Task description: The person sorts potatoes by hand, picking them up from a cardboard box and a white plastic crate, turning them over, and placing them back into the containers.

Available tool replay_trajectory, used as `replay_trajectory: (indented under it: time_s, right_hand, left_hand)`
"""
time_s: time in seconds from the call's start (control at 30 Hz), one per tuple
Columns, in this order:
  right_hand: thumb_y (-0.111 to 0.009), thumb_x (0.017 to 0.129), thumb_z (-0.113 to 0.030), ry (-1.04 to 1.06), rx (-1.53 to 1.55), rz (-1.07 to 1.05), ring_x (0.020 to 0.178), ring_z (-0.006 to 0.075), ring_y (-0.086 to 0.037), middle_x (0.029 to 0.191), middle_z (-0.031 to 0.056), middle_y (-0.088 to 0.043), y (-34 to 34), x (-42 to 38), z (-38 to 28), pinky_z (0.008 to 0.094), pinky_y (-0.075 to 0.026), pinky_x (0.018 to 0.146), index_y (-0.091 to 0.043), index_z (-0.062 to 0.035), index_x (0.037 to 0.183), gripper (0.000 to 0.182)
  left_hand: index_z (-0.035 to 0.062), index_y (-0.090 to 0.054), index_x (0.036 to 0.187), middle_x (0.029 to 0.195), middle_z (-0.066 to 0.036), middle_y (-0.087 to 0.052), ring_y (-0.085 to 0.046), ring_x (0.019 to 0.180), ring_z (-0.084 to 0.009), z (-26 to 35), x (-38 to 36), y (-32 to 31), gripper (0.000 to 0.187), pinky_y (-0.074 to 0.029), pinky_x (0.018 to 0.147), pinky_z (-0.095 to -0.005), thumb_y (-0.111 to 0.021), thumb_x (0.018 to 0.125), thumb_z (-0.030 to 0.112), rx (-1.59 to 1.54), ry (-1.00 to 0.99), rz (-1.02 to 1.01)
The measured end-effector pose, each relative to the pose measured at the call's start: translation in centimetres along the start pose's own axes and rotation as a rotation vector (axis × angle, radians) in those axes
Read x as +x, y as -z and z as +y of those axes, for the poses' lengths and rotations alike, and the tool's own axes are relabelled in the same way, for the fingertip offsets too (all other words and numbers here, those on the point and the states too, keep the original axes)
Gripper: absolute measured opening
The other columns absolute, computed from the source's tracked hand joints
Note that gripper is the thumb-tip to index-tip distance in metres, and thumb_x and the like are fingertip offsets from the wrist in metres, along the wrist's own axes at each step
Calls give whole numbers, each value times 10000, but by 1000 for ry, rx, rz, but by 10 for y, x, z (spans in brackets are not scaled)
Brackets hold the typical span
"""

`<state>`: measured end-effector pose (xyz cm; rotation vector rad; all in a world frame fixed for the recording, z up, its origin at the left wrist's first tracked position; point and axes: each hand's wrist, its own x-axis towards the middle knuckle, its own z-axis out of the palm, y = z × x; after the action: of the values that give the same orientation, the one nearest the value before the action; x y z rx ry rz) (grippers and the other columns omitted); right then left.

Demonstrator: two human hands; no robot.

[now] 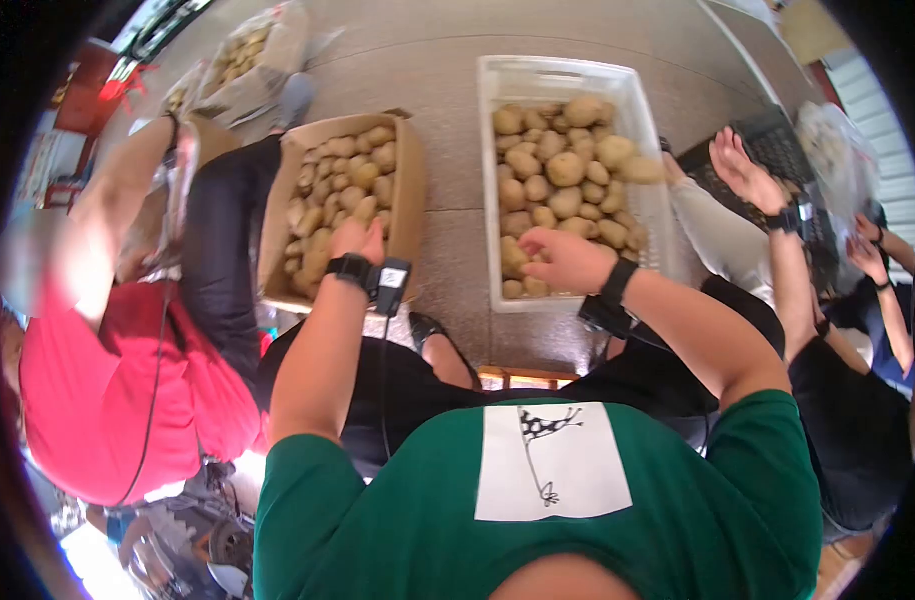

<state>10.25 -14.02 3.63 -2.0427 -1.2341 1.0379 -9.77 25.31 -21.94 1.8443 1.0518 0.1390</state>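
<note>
My left hand (360,240) is over the near part of a cardboard box (408,190) of potatoes, its fingers around a potato (366,209). Over the near left part of a white plastic crate (653,215), my right hand (568,261) has its fingers bent and apart, with nothing visible between them. Beneath its thumb lies a potato (535,287). Potatoes (566,169) fill much of the crate. One blurred potato (641,170) overlaps the crate's right rim.
On the left sits a person in red (128,390), beside the cardboard box. A co-worker's open hand (743,170) is raised right of the crate, near a dark crate (773,145). A bag of potatoes (243,60) stands at the back left. More people are at the far right.
</note>
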Motion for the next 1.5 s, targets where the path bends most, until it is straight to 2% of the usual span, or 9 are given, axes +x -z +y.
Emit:
replay_trajectory:
  time_s: [0.03,0.13,0.2,0.43,0.5,0.63,0.77,1.2,1.5]
  right_hand:
    - [-591,766,-211,-53,12,-7,878,263,-553,962,137,-572,1,-2,-3,319,-443,750,-490,-22,1047,354]
    - [-594,761,-215,-54,-19,-11,882,270,-551,967,138,-570,-1,-1,4,326,-441,752,-486,-28,1055,364]
    - [-587,750,-208,-14,-36,13,850,286,-560,948,153,-565,-4,0,12,336,-450,743,-488,-11,1053,374]
    - [-578,727,-219,-120,-199,26,958,309,-501,1038,166,-519,7,-3,37,365,-413,822,-488,-23,1065,401]
    - [-585,707,-217,-128,-502,338,1043,326,-426,1087,158,-472,8,-3,46,386,-378,867,-510,-53,1046,384]
    - [-598,703,-241,-405,-624,466,1083,339,-377,1071,140,-451,25,-7,56,383,-368,891,-445,-97,1123,469]
    - [-608,705,-178,-548,-313,234,1053,376,-435,1184,221,-372,32,-1,98,407,-383,888,-385,-88,1186,537]
    - [-518,706,-58,-451,-410,82,1002,404,-482,1077,289,-459,17,13,109,396,-417,852,-421,-20,1076,384]
    - [-597,676,-160,-521,-367,-2,971,358,-517,1000,285,-524,30,11,81,359,-430,832,-388,60,1079,504]
  left_hand:
    - [-74,-386,1107,1127,-197,-436,-446,1044,-270,100,-64,5,288,-445,875,-341,-338,908,127,96,-63,-77]
    - [-25,-533,931,898,-196,-585,-571,801,-310,119,-75,-15,338,-466,716,-384,-465,842,293,-91,-119,115]
    - [-29,-380,1119,1095,-174,-449,-489,959,-265,209,-120,-12,328,-453,805,-376,-445,866,170,-1342,582,236]
    - [-56,-291,1163,1114,-168,-337,-424,1003,-291,237,-141,-26,369,-425,879,-359,-444,861,90,-1308,539,3]
    - [-55,-290,1169,1113,-177,-339,-428,988,-318,246,-148,-27,374,-426,880,-367,-445,862,92,-1257,522,-8]
    - [-51,-293,1174,1112,-180,-338,-431,980,-331,249,-151,-29,378,-431,876,-371,-449,858,86,-1256,534,-21]
    - [-48,-306,1167,1101,-185,-347,-439,979,-333,246,-149,-29,363,-433,872,-375,-444,859,85,-1240,536,-54]
    - [-40,-343,1134,1085,-177,-379,-454,981,-313,249,-148,-34,319,-427,874,-352,-434,872,117,-1224,534,-179]
    - [9,-427,1017,1029,-143,-460,-484,960,-285,258,-162,-32,236,-434,842,-363,-372,907,210,-1108,590,-206]
